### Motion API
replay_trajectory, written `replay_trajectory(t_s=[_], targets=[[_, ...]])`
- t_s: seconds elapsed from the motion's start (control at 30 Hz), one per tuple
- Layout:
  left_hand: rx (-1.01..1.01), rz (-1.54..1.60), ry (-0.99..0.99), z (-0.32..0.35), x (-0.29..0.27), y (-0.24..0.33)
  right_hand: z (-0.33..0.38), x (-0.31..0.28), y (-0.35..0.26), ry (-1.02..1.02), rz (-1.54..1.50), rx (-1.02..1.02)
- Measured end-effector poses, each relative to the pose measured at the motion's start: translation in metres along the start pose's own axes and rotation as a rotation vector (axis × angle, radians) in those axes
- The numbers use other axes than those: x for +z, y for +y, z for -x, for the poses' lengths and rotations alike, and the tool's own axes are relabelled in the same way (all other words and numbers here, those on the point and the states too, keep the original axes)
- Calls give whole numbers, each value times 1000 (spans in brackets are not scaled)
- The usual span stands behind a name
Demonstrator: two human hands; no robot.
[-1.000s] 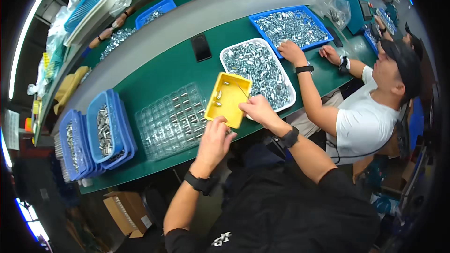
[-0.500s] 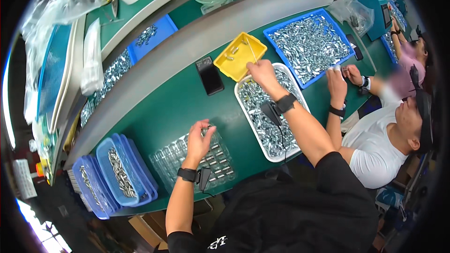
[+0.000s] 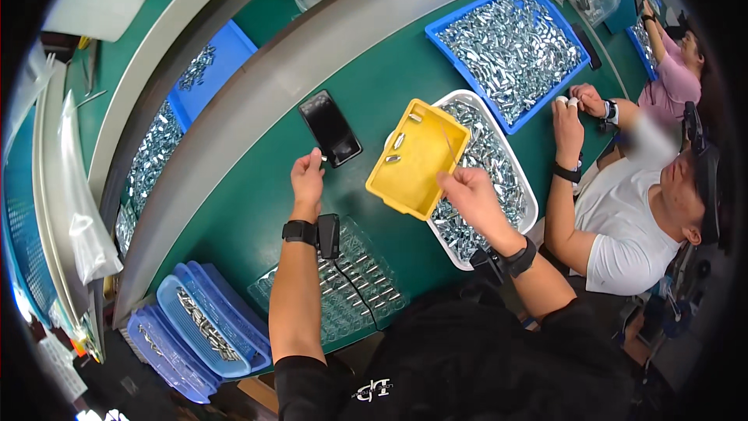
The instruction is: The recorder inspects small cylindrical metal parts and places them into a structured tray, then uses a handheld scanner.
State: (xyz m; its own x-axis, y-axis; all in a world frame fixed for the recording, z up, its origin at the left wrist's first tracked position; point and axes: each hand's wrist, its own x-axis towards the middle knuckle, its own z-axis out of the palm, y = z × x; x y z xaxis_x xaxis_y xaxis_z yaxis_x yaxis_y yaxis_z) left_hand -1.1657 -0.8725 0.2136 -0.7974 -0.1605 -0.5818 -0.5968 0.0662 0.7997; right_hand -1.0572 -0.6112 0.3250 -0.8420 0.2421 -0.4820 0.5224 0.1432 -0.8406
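Observation:
My right hand [image 3: 470, 192] grips the near edge of a yellow plastic tray [image 3: 417, 157], tilted over the white tray [image 3: 530, 204] full of small metal parts; a few parts lie inside the yellow tray. My left hand [image 3: 306, 175] is raised over the green table [image 3: 257, 195], fingers pinched on something small and pale beside a black phone [image 3: 330, 127]. A clear compartment tray [image 3: 351, 284] with metal parts lies under my left forearm.
A blue tray [image 3: 467, 70] heaped with metal parts sits beyond the white one. Blue bins [image 3: 204, 326] stand at the near left. A person in a white shirt [image 3: 623, 218] works at the right, hands near the blue tray. A grey shelf [image 3: 257, 101] curves behind.
My right hand has brought the yellow tray back from beside the phone to over the white tray. My left hand has lifted off the clear compartment tray toward the phone.

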Motion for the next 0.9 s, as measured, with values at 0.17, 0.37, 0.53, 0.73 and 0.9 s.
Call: replay_trajectory(t_s=[0.17,0.37,0.53,0.73,0.9], targets=[[3,39,-25,0,6,6,7,12,3,-29,-19,-51],[104,-52,31,-4,11,5,-4,16,-3,-32,-35,-8],[46,79,54,1,18,1,-8,14,1,-44,15,-24],[-17,183,31,9,16,-7,-9,25,-5,-25,-2,62],[58,223,87,8,22,-12,-8,30,-6,14,-20,14]])
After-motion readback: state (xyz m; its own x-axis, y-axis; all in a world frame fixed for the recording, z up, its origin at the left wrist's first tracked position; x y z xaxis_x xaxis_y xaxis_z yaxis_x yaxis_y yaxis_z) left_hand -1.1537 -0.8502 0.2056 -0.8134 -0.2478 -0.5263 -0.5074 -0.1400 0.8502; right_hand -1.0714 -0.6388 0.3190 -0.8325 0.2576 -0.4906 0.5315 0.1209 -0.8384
